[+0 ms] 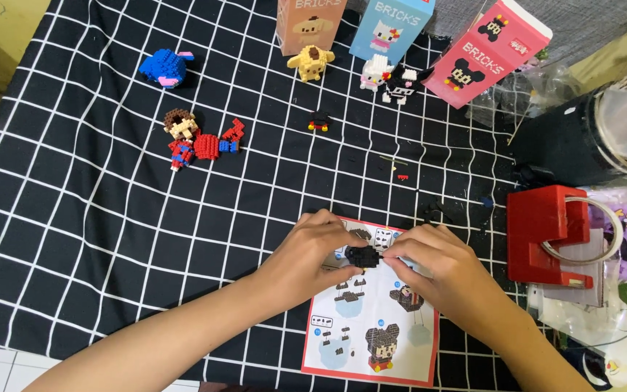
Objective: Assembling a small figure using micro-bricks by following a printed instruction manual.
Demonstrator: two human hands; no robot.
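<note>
Head view, looking down on a table covered by a black cloth with a white grid (74,218). Both hands meet over a printed instruction sheet (371,330) with a red border. The left hand (310,254) and the right hand (437,265) close their fingertips on one small black brick assembly (363,256), held between them just above the sheet's upper edge.

Progress, as judged from the layout: the black assembly is small and shows no other colour, while the sheet pictures a finished figure with red and yellow parts, so the build appears to be at an early stage. A second small black-and-red sub-assembly (318,122) lies apart, higher on the cloth. A few loose dark pieces (433,212) lie near the sheet's upper right, with tiny red bits further up.

Finished work already stands about: a blue figure (166,67), a red-and-blue figure lying flat (197,141), a yellow dog figure (310,62), a white cat figure (376,71) and a black-and-white figure (404,83).

Containers: three upright cartons, orange (310,22), light blue (393,25) and pink (488,54), the last tilted; their contents cannot be seen. A red tape dispenser (546,232) carries a roll of clear tape (607,232). Clear plastic bags (546,87) lie at the right edge; whether they hold parts cannot be told.
</note>
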